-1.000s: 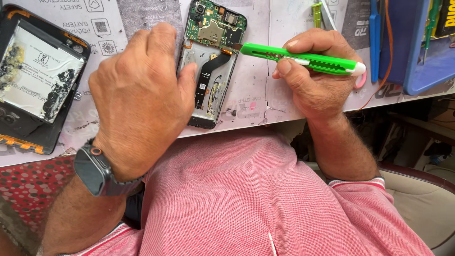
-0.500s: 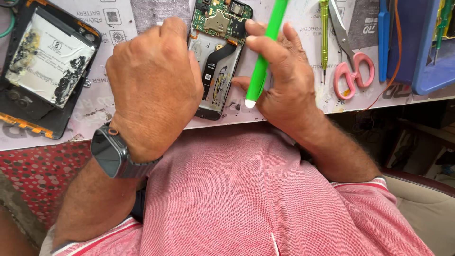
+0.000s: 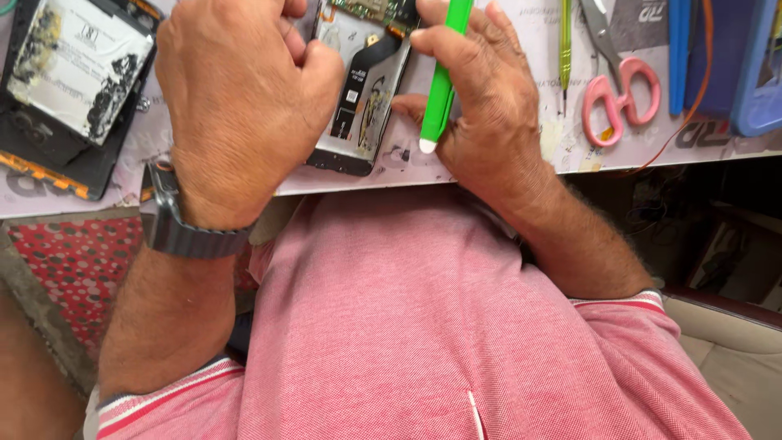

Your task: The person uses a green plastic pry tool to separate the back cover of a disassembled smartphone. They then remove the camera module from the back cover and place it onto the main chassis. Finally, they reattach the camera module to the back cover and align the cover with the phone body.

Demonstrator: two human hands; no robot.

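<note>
An opened phone (image 3: 363, 98) with bare green circuit board and a black flex cable lies on the work mat near the table's front edge. My left hand (image 3: 240, 106) rests curled over the phone's left side and hides part of it. My right hand (image 3: 481, 106) grips a bright green screwdriver (image 3: 442, 77) upright, white butt end toward me, tip at the phone's top out of frame. A grey watch sits on my left wrist.
A second opened phone back (image 3: 69, 81) with a torn white battery lies at far left. Pink-handled scissors (image 3: 619, 81), a thin yellow-green tool (image 3: 565, 49) and blue trays (image 3: 733, 57) lie to the right. The table edge runs just below the phone.
My right hand turned the green screwdriver from lying sideways to upright over the phone. Both hands and the phone now fill more of the view as the camera moved closer.
</note>
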